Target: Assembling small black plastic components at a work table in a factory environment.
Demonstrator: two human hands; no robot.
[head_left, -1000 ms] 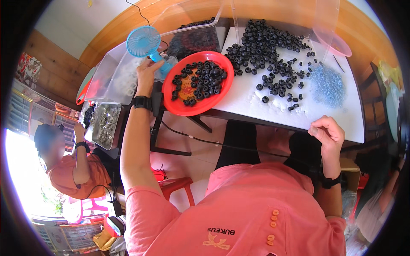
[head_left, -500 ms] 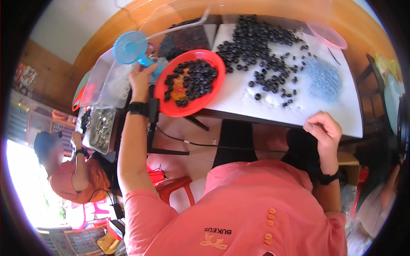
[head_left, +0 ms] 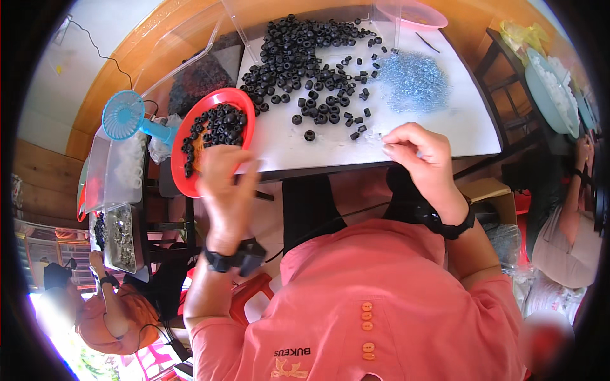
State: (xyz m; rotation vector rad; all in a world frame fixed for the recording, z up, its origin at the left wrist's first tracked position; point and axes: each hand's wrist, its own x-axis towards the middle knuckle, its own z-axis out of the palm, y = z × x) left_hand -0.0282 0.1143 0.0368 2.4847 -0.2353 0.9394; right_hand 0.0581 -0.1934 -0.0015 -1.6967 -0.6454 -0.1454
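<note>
Head view: the blurred left hand (head_left: 223, 184), thumb spread, is overlapping the red tray (head_left: 249, 120) holding black parts (head_left: 223, 126). The right hand (head_left: 422, 155) is curling its fingers by the table (head_left: 467, 127); whether they're pinching anything is unclear.

One left hand (head_left: 222, 184), one right hand (head_left: 422, 152), two black wristbands (head_left: 460, 225); one red plate (head_left: 179, 162), one blue fan (head_left: 124, 115), one pink bowl (head_left: 426, 19), one white table (head_left: 470, 120); five orange buttons (head_left: 366, 316); one blue heap (head_left: 413, 82); black parts (head_left: 289, 44) — dozens, too crowded to count from where I stand.
</note>
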